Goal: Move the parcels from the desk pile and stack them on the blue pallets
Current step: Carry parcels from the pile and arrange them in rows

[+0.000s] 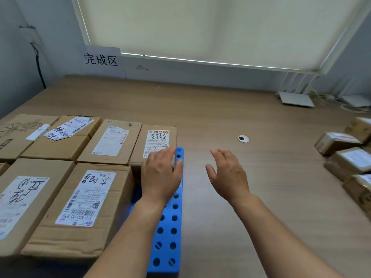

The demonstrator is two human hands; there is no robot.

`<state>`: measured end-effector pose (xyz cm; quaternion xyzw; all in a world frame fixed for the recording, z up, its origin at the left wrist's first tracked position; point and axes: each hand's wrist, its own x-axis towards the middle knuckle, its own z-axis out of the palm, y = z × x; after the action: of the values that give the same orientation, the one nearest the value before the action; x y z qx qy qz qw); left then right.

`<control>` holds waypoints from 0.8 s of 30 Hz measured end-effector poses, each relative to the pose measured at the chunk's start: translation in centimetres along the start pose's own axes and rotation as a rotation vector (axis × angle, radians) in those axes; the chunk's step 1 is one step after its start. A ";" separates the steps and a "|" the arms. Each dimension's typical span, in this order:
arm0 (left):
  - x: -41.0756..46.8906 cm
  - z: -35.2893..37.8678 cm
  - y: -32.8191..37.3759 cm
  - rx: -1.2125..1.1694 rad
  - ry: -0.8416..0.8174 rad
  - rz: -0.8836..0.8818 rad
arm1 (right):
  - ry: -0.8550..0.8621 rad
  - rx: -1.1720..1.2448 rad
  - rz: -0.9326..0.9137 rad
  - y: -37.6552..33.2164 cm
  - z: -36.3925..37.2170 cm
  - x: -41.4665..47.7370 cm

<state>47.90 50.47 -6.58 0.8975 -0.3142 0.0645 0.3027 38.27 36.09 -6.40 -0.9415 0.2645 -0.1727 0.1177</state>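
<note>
At the desk's (220,109) left edge, parcels (88,199) sit packed on the blue pallet (168,237), with the left hand (160,177) flat, fingers straight, over the rightmost one. The right hand (228,175) hovers spread, holding nothing, above the desktop. The parcel pile (345,157) crowds the right edge.

I see my wooden desk (220,109) bearing a blue pallet (167,237) at its left edge, a parcel pile (349,157) at its right edge and a router (295,99) in its far right corner.

A wooden desk (220,109) meets pale grey walls (12,57). A cream roller blind (200,27) covers the window, daylight edging its hem. A paper sign (101,60) stands at the back; a white device (295,98), seemingly a router, sits far right.
</note>
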 end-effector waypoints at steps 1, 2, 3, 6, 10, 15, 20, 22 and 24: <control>-0.4 0.5 0.9 0.009 -0.001 0.022 | 0.029 0.003 -0.005 0.7 -0.3 -0.3; -0.8 0.9 2.0 0.021 0.001 0.046 | 0.054 0.003 -0.016 1.5 -0.6 -0.6; -1.2 1.4 3.0 0.026 -0.002 0.064 | 0.077 -0.007 -0.036 2.4 -0.9 -1.0; -2.7 2.9 6.4 0.041 -0.005 0.107 | 0.132 -0.037 -0.072 5.5 -2.2 -2.5; -5.2 4.9 12.3 0.110 -0.097 0.138 | 0.175 -0.130 -0.064 10.3 -5.2 -5.6; -8.3 8.1 20.0 0.132 -0.131 0.188 | 0.217 -0.204 -0.008 16.9 -9.0 -9.6; -11.6 11.4 27.0 0.153 -0.161 0.265 | 0.263 -0.239 0.059 23.9 -12.6 -14.1; -12.9 12.8 30.0 0.152 -0.178 0.292 | 0.286 -0.264 0.095 26.8 -13.9 -16.0; -14.2 14.3 32.9 0.150 -0.200 0.320 | 0.300 -0.285 0.130 29.6 -15.1 -17.8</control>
<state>15.76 29.19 -5.96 0.8581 -0.4756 0.0456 0.1881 4.62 19.05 -6.52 -0.8934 0.3608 -0.2637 -0.0461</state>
